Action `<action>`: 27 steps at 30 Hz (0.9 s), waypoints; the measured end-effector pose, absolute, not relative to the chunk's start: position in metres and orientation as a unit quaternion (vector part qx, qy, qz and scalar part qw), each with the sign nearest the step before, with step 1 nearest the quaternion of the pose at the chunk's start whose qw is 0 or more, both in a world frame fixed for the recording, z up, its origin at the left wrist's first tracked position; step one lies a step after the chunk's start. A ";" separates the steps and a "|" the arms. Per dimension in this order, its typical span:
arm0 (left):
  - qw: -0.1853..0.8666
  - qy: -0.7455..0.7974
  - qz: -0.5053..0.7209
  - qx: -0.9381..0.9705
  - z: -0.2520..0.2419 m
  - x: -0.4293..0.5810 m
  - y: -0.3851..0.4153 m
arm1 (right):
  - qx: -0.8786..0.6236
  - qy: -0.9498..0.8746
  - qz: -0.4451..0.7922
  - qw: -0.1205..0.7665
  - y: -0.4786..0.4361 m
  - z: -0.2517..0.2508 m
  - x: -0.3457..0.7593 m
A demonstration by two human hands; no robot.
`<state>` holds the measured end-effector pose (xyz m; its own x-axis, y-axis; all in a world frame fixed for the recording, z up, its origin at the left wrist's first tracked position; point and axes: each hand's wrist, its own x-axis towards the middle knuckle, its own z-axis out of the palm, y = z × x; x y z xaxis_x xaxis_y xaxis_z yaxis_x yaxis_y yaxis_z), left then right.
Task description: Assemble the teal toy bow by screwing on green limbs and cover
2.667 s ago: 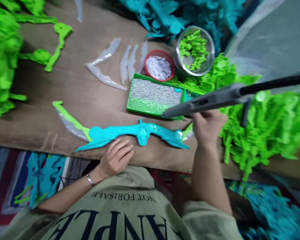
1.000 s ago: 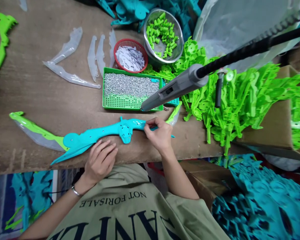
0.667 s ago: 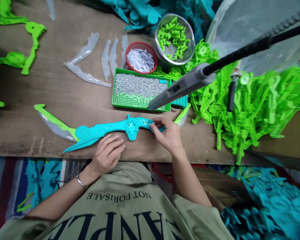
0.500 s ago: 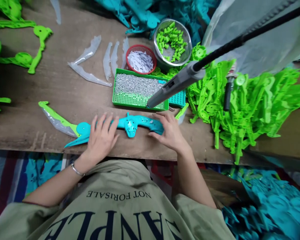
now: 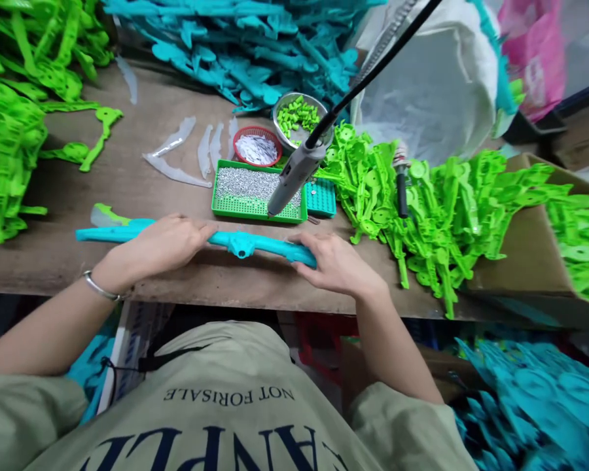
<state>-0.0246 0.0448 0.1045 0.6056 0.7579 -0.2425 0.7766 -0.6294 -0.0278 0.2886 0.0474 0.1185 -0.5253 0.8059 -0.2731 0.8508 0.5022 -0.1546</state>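
A long teal plastic bow-shaped toy piece (image 5: 248,243) lies along the near edge of the wooden table (image 5: 127,190). My left hand (image 5: 160,243) is closed over its left half. My right hand (image 5: 336,261) is wrapped over its right half. A green and clear blade part (image 5: 105,214) lies just behind the piece's left tip. A grey electric screwdriver (image 5: 294,175) hangs on a black cable right above the piece's middle, its tip over a green tray of small silver screws (image 5: 255,193).
Heaps of green plastic parts lie at right (image 5: 451,209) and far left (image 5: 10,131); teal parts (image 5: 245,46) pile at the back. A red basket (image 5: 256,147), a metal bowl of green pegs (image 5: 297,118), clear blade pieces (image 5: 177,154) and a cardboard box (image 5: 515,261) stand around.
Both hands moved from beside the teal piece onto it and closed over its two halves. The piece now sits straighter along the table edge. The camera has tilted up.
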 end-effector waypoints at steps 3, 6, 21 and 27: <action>0.057 0.431 -0.143 0.889 0.108 -0.027 0.046 | 0.484 0.859 -0.147 0.084 0.044 0.124 0.288; 0.062 0.448 -0.068 0.889 0.097 -0.031 0.036 | 0.468 0.870 -0.146 0.046 0.034 0.116 0.293; -0.135 0.510 0.241 0.815 0.042 -0.041 -0.031 | 0.472 0.865 -0.090 -0.148 -0.018 0.053 0.275; -0.100 0.525 0.221 0.816 0.032 -0.048 -0.033 | 0.482 0.837 -0.170 -0.197 -0.015 0.053 0.290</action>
